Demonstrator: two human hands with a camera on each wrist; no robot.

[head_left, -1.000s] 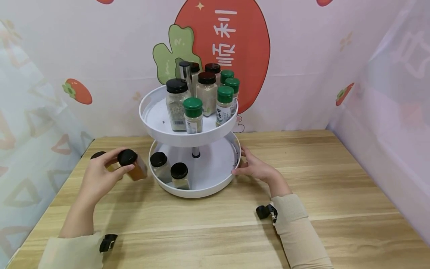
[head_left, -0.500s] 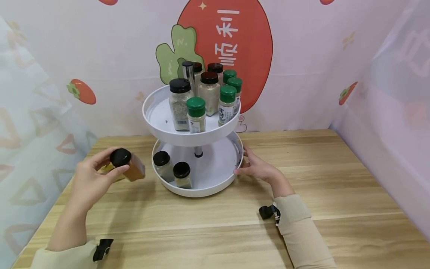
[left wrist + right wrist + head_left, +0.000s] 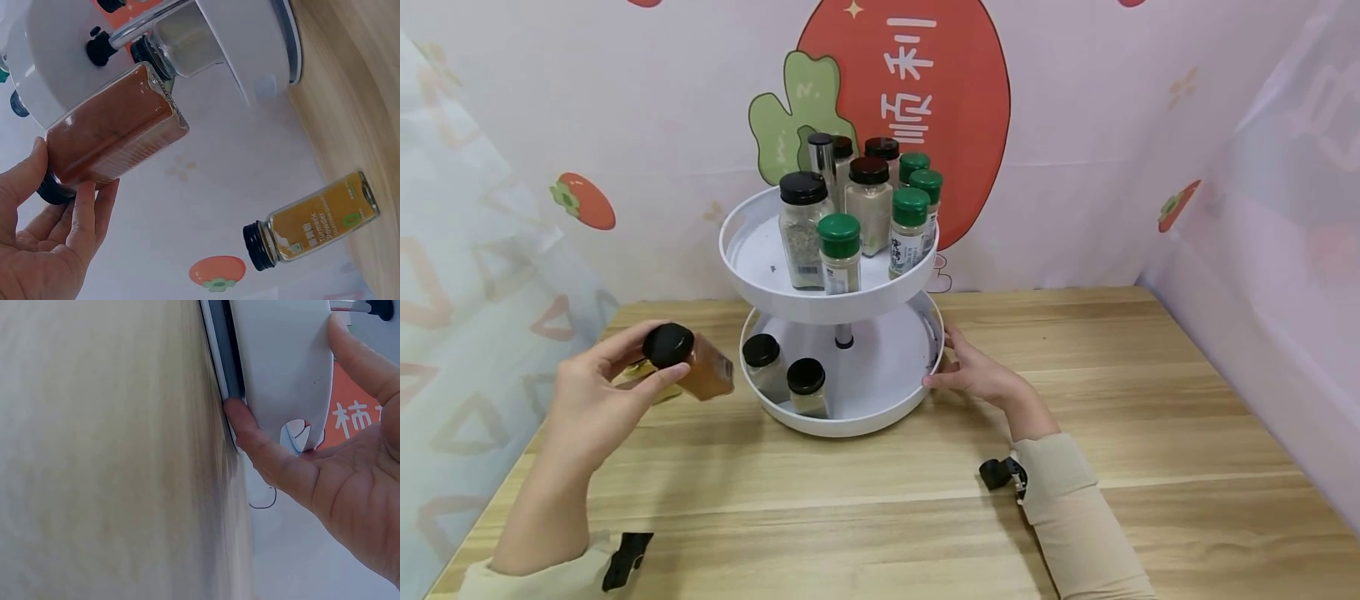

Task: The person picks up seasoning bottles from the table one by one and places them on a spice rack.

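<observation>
My left hand (image 3: 597,400) holds a spice jar of reddish-brown powder (image 3: 706,368) by its black-capped end, thumb on one side and fingers on the other. The jar is tilted above the table, its base pointing toward a white two-tier turntable (image 3: 835,310). Behind the hand, a turmeric powder jar (image 3: 320,219) with a black cap stands on the table, mostly hidden in the head view. My right hand (image 3: 981,382) grips the right side of the lower tray (image 3: 880,354). In the right wrist view its thumb is at the rim and a fingertip is low by the base.
Two black-capped jars, one at the left (image 3: 764,367) and one nearer the front (image 3: 807,390), stand on the lower tray. Several jars with black or green caps, such as a green-capped one (image 3: 839,254), crowd the upper tray. A printed cloth (image 3: 670,125) hangs behind the wooden table (image 3: 820,517).
My left hand has drawn a little to the left and tipped the reddish-brown jar further over, its base swinging toward the turntable. My right hand keeps its place on the tray.
</observation>
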